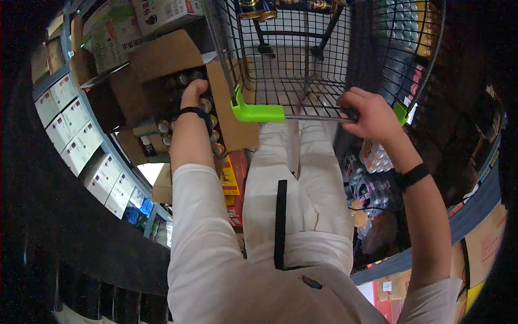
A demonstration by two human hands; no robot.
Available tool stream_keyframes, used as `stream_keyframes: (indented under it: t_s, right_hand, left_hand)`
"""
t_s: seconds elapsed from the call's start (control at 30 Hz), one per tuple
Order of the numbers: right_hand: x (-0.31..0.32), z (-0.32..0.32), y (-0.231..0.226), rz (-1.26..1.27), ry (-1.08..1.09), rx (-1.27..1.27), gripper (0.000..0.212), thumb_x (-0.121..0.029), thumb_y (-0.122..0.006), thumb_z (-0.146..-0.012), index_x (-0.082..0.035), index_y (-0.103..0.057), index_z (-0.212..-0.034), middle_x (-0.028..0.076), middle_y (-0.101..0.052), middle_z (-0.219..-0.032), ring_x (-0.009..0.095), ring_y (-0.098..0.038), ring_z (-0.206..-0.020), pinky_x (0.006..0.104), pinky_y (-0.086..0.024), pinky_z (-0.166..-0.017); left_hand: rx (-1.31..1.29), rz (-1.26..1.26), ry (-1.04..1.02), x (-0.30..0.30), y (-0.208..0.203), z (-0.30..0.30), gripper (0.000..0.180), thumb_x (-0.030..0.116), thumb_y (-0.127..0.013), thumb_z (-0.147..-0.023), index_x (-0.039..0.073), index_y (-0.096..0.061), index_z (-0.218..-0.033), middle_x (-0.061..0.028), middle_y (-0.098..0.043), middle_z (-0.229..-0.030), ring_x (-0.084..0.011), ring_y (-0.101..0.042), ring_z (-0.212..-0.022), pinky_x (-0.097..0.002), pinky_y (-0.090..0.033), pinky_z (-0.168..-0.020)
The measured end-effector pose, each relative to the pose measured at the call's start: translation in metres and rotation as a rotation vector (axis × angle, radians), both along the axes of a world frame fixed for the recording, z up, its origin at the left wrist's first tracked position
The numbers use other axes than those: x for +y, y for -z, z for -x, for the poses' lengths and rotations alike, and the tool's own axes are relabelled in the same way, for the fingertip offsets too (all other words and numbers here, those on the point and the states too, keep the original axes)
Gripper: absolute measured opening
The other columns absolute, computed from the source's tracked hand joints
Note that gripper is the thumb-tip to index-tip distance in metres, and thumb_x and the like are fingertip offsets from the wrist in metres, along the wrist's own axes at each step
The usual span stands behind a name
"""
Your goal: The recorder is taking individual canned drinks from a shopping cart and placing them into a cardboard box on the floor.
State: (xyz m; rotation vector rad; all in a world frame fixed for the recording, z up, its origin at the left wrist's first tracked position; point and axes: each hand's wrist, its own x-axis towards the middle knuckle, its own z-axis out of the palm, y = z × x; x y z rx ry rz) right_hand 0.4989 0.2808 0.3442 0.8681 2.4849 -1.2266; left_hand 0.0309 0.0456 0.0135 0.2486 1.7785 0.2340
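My left hand reaches down into an open cardboard box on the left. Upright drink cans with metallic tops fill much of that box. The fingers go down among the cans, so their grip is hidden. On the right, my right hand is closed around the handle bar of a black wire shopping cart. Bright green plastic corners mark the handle side of the cart. At the cart's far end are several dark cans with gold trim.
Shelves with white boxes curve along the left. More cartons are stacked behind the open box. Shrink-wrapped bottles and canned packs stand right of my legs. A red and yellow package lies beside my left leg.
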Motion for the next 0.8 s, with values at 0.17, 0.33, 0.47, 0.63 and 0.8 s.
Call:
stream_keyframes:
  t_s: [0.17, 0.33, 0.47, 0.63, 0.8]
  right_hand:
    - [0.0, -0.009, -0.004, -0.028, 0.026, -0.036, 0.033, -0.013, -0.073, -0.067, -0.006, -0.063, -0.098, 0.011, -0.061, -0.092, 0.035, -0.064, -0.083, 0.0423, -0.053, -0.072]
    - [-0.001, 0.002, -0.003, -0.02, -0.001, -0.035, 0.033, -0.013, -0.073, -0.066, -0.007, -0.063, -0.097, 0.011, -0.06, -0.091, 0.036, -0.063, -0.081, 0.0427, -0.053, -0.069]
    - [0.0, -0.002, -0.002, -0.023, 0.001, -0.041, 0.035, -0.014, -0.074, -0.066, -0.006, -0.063, -0.098, 0.012, -0.06, -0.091, 0.036, -0.063, -0.082, 0.0427, -0.053, -0.07]
    - [0.005, -0.01, -0.005, 0.069, -0.002, -0.119, 0.045, -0.022, -0.08, -0.067, -0.006, -0.064, -0.106, 0.014, -0.064, -0.104, 0.04, -0.064, -0.097, 0.0465, -0.054, -0.083]
    - [0.002, 0.004, -0.001, 0.036, 0.001, 0.013, 0.038, -0.013, -0.074, -0.064, -0.005, -0.063, -0.099, 0.012, -0.062, -0.094, 0.035, -0.066, -0.086, 0.0411, -0.055, -0.075]
  left_hand:
    - [0.051, -0.043, -0.231, 0.007, -0.018, -0.061, 0.029, 0.038, -0.068, -0.081, 0.012, -0.071, -0.095, -0.0049, -0.068, -0.088, -0.0242, -0.062, -0.076, -0.0392, -0.049, -0.067]
    - [-0.033, 0.071, -0.225, -0.001, -0.014, -0.029, 0.026, 0.035, -0.066, -0.081, 0.011, -0.07, -0.091, -0.0061, -0.068, -0.083, -0.0241, -0.062, -0.069, -0.0385, -0.049, -0.062]
    - [0.06, 0.116, -0.146, 0.004, -0.011, -0.043, 0.023, 0.032, -0.065, -0.082, 0.01, -0.07, -0.086, -0.0077, -0.068, -0.08, -0.0256, -0.062, -0.067, -0.0394, -0.049, -0.06]
    - [-0.119, 0.061, -0.559, -0.003, 0.004, -0.051, 0.018, 0.028, -0.064, -0.083, 0.011, -0.069, -0.083, -0.0076, -0.068, -0.078, -0.0256, -0.063, -0.068, -0.039, -0.05, -0.061]
    - [0.169, 0.203, -0.076, -0.018, 0.021, 0.002, 0.032, 0.037, -0.063, -0.085, 0.009, -0.067, -0.099, -0.0094, -0.066, -0.096, -0.0257, -0.063, -0.084, -0.0412, -0.049, -0.074]
